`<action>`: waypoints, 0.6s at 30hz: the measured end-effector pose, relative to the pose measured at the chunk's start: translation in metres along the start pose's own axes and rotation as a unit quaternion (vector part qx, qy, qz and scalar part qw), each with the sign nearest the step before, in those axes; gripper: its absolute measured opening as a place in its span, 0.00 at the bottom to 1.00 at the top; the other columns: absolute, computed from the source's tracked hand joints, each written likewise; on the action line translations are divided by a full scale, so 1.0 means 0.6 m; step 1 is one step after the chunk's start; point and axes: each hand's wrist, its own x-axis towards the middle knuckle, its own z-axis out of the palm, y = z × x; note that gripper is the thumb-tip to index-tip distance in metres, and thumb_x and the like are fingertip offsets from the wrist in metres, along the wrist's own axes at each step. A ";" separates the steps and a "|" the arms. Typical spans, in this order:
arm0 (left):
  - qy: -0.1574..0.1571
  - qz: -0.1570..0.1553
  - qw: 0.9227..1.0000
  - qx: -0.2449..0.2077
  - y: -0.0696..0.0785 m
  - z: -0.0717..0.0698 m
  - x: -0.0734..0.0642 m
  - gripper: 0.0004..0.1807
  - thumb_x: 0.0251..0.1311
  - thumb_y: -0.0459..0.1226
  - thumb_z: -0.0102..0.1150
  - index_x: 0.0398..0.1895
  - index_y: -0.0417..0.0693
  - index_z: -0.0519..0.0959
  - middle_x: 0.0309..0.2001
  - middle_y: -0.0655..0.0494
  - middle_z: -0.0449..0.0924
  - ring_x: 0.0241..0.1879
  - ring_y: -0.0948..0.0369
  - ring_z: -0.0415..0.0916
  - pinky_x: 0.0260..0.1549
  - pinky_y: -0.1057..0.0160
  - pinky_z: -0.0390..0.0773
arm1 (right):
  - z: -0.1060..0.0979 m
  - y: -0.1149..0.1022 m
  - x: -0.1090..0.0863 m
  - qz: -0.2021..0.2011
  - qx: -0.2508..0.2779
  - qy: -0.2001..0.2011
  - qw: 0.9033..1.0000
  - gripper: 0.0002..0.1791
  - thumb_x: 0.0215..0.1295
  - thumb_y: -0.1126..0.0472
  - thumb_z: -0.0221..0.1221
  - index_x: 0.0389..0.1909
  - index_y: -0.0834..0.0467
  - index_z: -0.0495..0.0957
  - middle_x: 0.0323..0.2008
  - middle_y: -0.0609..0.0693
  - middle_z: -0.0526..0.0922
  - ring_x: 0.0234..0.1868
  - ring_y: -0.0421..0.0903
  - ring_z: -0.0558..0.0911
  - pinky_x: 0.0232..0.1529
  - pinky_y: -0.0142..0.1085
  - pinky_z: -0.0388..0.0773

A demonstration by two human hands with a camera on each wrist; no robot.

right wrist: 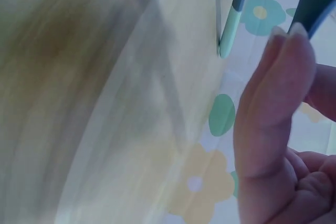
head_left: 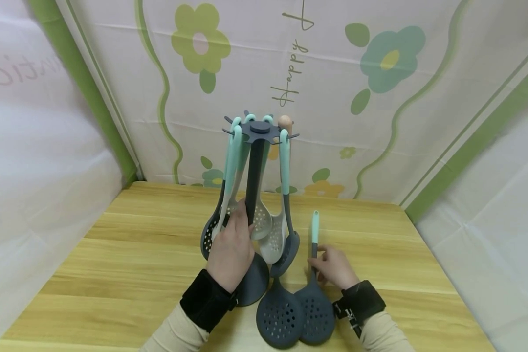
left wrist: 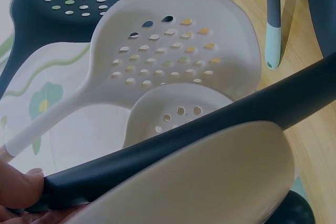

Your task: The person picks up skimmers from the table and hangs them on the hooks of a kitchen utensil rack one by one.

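Observation:
My left hand (head_left: 231, 249) grips the dark post (left wrist: 168, 140) of a utensil stand (head_left: 260, 129). Its thumb (left wrist: 21, 187) shows against the post in the left wrist view. Mint-handled utensils hang around the stand, among them a dark slotted ladle (head_left: 286, 255) and pale perforated spoons (left wrist: 178, 40). My right hand (head_left: 334, 268) is over the shaft of a dark skimmer (head_left: 318, 313), which lies on the table. The right wrist view shows extended fingers (right wrist: 273, 93) beside a dark surface at the edge, with no grip visible. Another dark skimmer (head_left: 279, 313) overlaps the first.
The wooden table (head_left: 149, 264) extends to both sides of the stand. Its round dark base (head_left: 254, 286) is partly behind my left wrist. A flower-printed cloth (head_left: 246, 63) hangs behind the table, with white cloth walls on the left and right.

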 end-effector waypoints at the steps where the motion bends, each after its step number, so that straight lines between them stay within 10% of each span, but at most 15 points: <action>1: 0.000 0.000 1.000 0.001 0.000 0.000 0.000 0.32 0.57 0.27 0.67 0.63 0.25 0.65 0.47 0.35 0.80 0.26 0.54 0.82 0.15 0.64 0.79 | -0.002 -0.001 -0.001 0.000 0.001 0.001 1.000 0.28 0.66 0.62 0.62 0.62 0.74 0.68 0.20 0.53 0.81 0.15 0.45 0.80 0.18 0.37 0.81; 18: 0.000 0.004 1.000 0.005 -0.001 0.000 0.000 0.32 0.57 0.27 0.67 0.63 0.24 0.65 0.48 0.34 0.80 0.30 0.53 0.83 0.17 0.64 0.80 | -0.022 -0.006 -0.001 -0.017 -0.004 0.033 0.999 0.27 0.66 0.63 0.62 0.61 0.73 0.68 0.25 0.55 0.82 0.19 0.46 0.81 0.22 0.41 0.83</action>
